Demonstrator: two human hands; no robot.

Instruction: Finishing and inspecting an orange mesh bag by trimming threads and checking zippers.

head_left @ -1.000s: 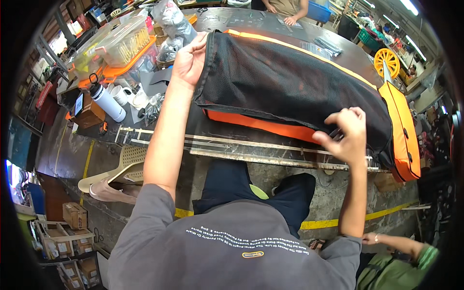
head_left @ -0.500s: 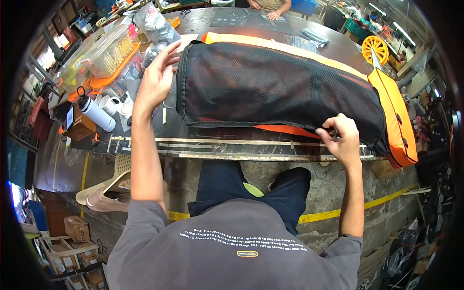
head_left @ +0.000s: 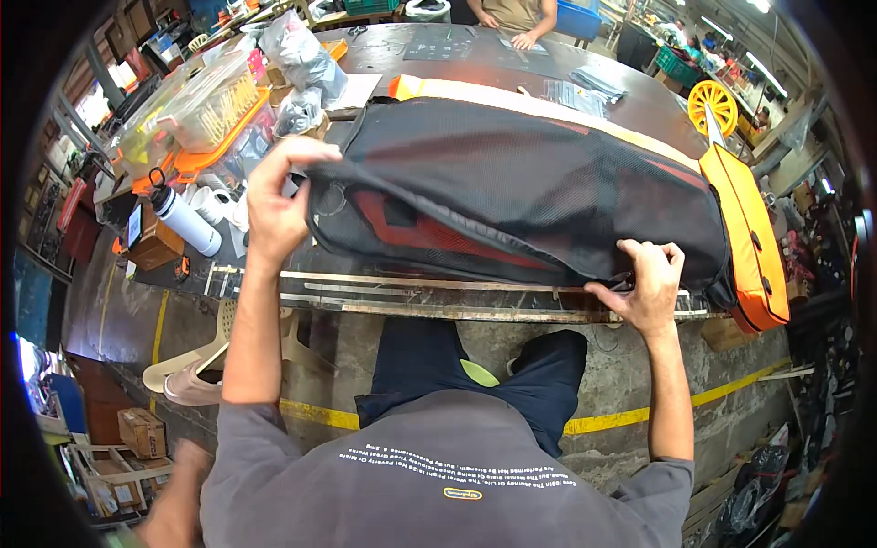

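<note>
A long bag (head_left: 493,155) of black mesh with orange trim lies across the table in front of me. Its orange end panel (head_left: 747,233) is at the right. My left hand (head_left: 281,196) pinches the near left corner of the mesh and holds that edge raised. Below the lifted edge a gap shows red-orange material (head_left: 416,228) inside the bag. At the near right edge, my right hand (head_left: 647,285) grips the mesh between thumb and fingers.
Clear plastic boxes (head_left: 215,105), a white bottle (head_left: 185,219) and a cardboard box (head_left: 151,239) crowd the table's left side. A yellow wheel (head_left: 713,107) stands beyond the bag at right. A person's hands (head_left: 524,40) rest at the far edge; another person's arm (head_left: 178,502) shows lower left.
My left hand has closed on the mesh corner and drawn it toward me and leftward, lifting the edge. My right hand has moved slightly nearer. An arm has appeared lower left.
</note>
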